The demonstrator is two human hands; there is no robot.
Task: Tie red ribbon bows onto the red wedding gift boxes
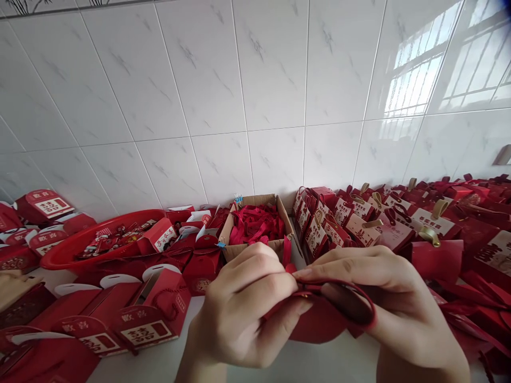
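In the head view, both hands meet at lower centre on a dark red gift bag (319, 322). My left hand (247, 308) is closed, its thumb and fingers pinching the top edge. My right hand (403, 300) grips the same edge from the other side, with a dark red strap loop (369, 306) bulging out beneath its fingers. A small gold-coloured spot shows near the left thumb. The fingers hide part of the fold and the strap's end. Just beyond the hands is an open cardboard box (227, 229) holding red ribbons (259, 223).
Red candy boxes (147, 319) with white handle tabs stand at left. Behind them, a red oval basin (59, 258) holds small wrapped items. Many red gift bags (359, 229) with strap handles crowd the right. Another person's hand (16, 290) shows at the left edge. A tiled wall (275, 80) rises behind.
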